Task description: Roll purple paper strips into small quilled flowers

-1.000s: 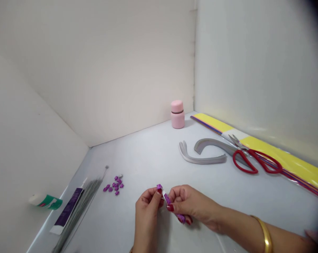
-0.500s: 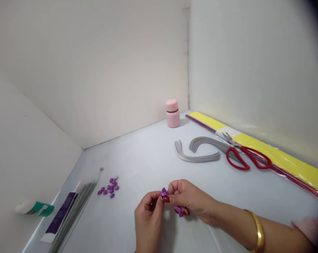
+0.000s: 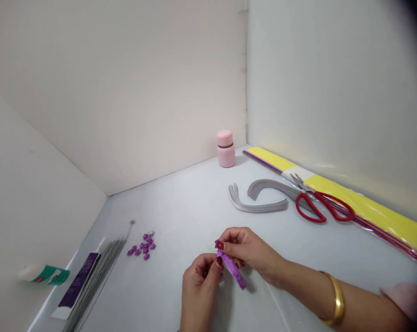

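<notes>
A purple paper strip [image 3: 235, 271] is held between my two hands over the front of the table, its loose end slanting down to the right. My left hand [image 3: 200, 281] pinches it between thumb and fingertips. Thumb and index finger of my right hand [image 3: 248, 247] close on a small folded purple part at the strip's upper end. Fingertips partly hide the fold. To the left lies a cluster of small purple paper stars [image 3: 145, 246], with a small greyish piece beside them.
Grey paper strips [image 3: 259, 206] lie ahead, near red-handled scissors [image 3: 324, 207] resting partly on a yellow-topped paper pack [image 3: 364, 203]. A pink bottle [image 3: 225, 150] stands at the back. At left are thin wires [image 3: 98, 281], a purple tube [image 3: 79, 283] and a green-white tube [image 3: 49, 275].
My right hand has shifted up to the folded end, and the strip's tail has come free of its fingers. The whole view has swung slightly to the right.
</notes>
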{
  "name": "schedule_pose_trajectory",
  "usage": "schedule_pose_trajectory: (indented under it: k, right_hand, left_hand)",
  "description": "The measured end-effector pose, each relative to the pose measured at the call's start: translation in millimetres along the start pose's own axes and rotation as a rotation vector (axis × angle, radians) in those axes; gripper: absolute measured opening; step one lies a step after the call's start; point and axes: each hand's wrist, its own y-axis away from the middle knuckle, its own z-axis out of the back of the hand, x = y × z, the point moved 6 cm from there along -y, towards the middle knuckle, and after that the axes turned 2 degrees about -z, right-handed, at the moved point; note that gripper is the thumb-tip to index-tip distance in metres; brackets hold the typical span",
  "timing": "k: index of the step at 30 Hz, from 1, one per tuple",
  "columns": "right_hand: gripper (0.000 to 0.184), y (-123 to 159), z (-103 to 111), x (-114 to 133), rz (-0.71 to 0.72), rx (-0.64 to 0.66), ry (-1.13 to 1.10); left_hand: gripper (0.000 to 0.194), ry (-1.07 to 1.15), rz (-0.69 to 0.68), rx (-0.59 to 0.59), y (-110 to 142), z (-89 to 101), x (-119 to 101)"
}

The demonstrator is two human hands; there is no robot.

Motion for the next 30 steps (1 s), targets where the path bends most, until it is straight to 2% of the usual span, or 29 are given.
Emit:
schedule_pose_trajectory:
  k: [3, 8, 10, 12, 16, 18, 24, 30]
  right_hand:
    - [0.026, -3, 12, 9, 0.076, -0.107, -0.036]
    - [0.027, -13, 53, 26, 0.224, -0.359, -0.109]
    - [0.029, -14, 62, 28, 0.24, -0.409, -0.117]
    - [0.03, -15, 58, 23, 0.179, -0.37, -0.096]
    - [0.037, -8, 20, 2, -0.04, -0.091, 0.031]
    - [0.036, -2, 6, -5, -0.078, 0.008, 0.091]
    - [0.035, -1, 2, -8, -0.073, 0.047, 0.173]
    - [0.034, -4, 3, -12, -0.051, 0.053, 0.223]
  left_hand:
    - [0.018, 0.006, 0.031, 0.045, 2, -7.1, 3]
    - [0.022, 0.026, 0.085, 0.104, 7, -20.1, 15]
    - [0.023, 0.082, 0.12, 0.106, 8, -21.3, 18]
    - [0.023, 0.124, 0.136, 0.086, 7, -19.0, 18]
    - [0.021, 0.076, 0.075, 0.025, 5, -10.6, 11]
    - [0.021, 0.014, 0.018, 0.015, 5, -9.3, 8]
    - [0.029, -0.084, -0.038, 0.071, 8, -15.1, 9]
    - [0.022, -0.08, -0.03, 0.001, 7, -11.6, 1]
